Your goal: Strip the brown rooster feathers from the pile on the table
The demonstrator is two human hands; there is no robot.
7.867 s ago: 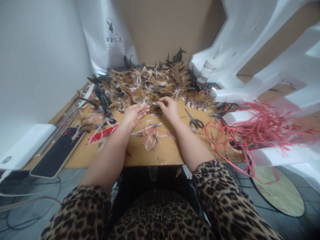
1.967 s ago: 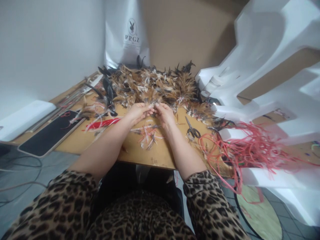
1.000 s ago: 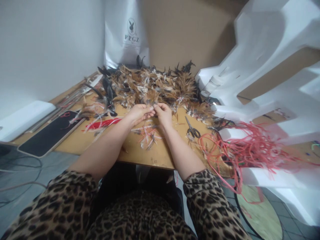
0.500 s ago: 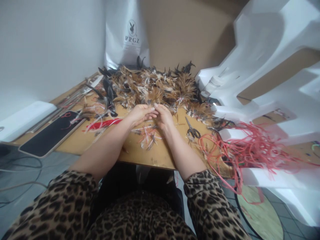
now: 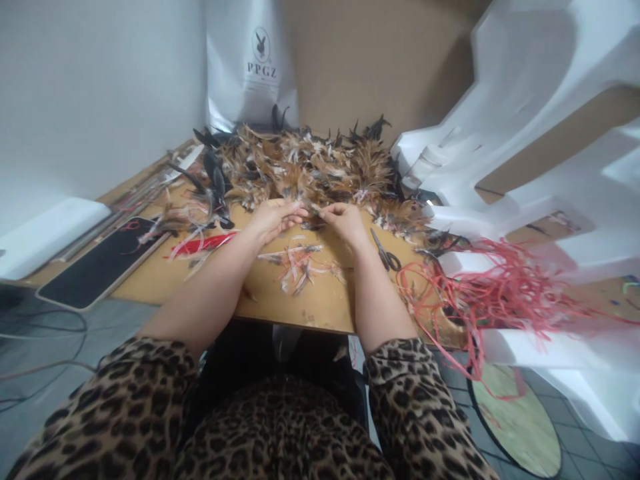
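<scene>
Over the near edge of a feather pile (image 5: 310, 153), my left hand (image 5: 276, 220) is closed, thumb against fingers, at the base of a bunch of brown feathers (image 5: 293, 181) that fans up behind it. My right hand (image 5: 345, 223) is a short gap to the right, thumb and forefinger pinched on a small greyish feather tuft (image 5: 315, 208). The fingertips hide most of this tuft. Below both hands, pink and white strips with feather scraps (image 5: 297, 267) lie on the wooden table (image 5: 320, 317).
Black-handled scissors (image 5: 386, 253) lie right of my right hand. Tangled pink strips (image 5: 515, 287) spread over white foam pieces (image 5: 530, 350) farther right. To the left are a red bundle (image 5: 203, 243), a dark flat panel (image 5: 100, 263) and a white box (image 5: 50, 233). A printed bag (image 5: 253, 67) stands behind.
My hands have drawn apart from fingertip contact, the right moving rightward and the left slightly up and left. A small tuft now shows between them. The camera view has shifted slightly.
</scene>
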